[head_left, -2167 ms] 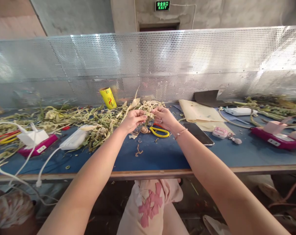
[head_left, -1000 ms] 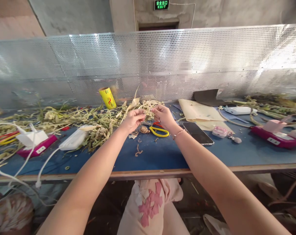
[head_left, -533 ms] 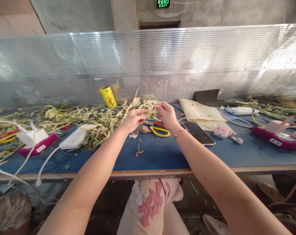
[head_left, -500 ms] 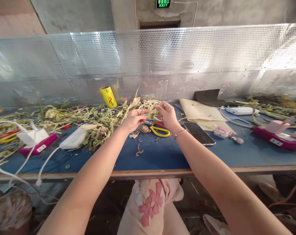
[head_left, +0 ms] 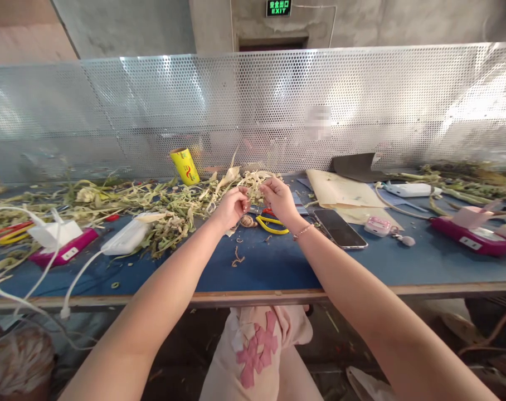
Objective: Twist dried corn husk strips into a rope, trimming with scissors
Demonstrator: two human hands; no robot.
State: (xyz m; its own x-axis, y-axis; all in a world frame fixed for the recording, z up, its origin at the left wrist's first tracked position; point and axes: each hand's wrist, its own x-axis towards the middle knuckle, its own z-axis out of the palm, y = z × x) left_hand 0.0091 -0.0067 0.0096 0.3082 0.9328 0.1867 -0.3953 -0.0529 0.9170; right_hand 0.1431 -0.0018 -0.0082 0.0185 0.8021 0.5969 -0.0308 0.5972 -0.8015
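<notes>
My left hand [head_left: 232, 205] and right hand [head_left: 278, 199] pinched one dried husk strip [head_left: 253, 192] between them, mid-twist; I judged a firmer pull came next.

Scissors [head_left: 272, 223] left of phone [head_left: 340, 228], on table [head_left: 278, 267].

We sit at a workshop bench [head_left: 278, 267] topped in blue, backed by a perforated metal screen [head_left: 361, 111] and bare concrete wall [head_left: 123, 25]. A green exit sign [head_left: 278, 8] hangs above, and plant trimmings [head_left: 111, 200], scissors [head_left: 272, 223] and chargers [head_left: 127, 238] litter the surface.
</notes>
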